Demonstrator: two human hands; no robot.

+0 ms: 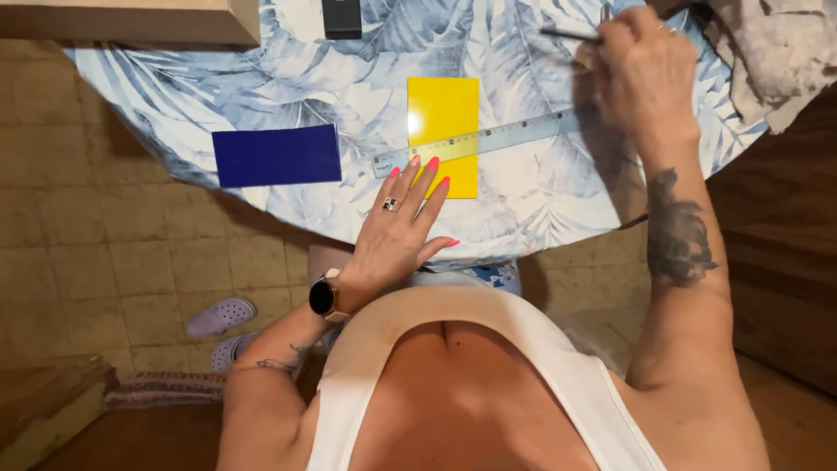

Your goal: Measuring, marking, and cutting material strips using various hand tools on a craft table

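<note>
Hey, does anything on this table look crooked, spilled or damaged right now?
Nothing spilled or damaged. The clear ruler lies slanted across the yellow card, held down by the left hand, so it is not square to the card's edges. The blue card sits slightly tilted near the table edge.

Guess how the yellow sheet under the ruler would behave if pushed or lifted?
The yellow sheet looks thin, flat and glossy, so it is probably light and may slide easily on the patterned tablecloth. The left hand presses its lower edge and the clear ruler lies across it, which suggests it shifts if unheld. Lifted by one edge, it would likely bend somewhat.
</note>
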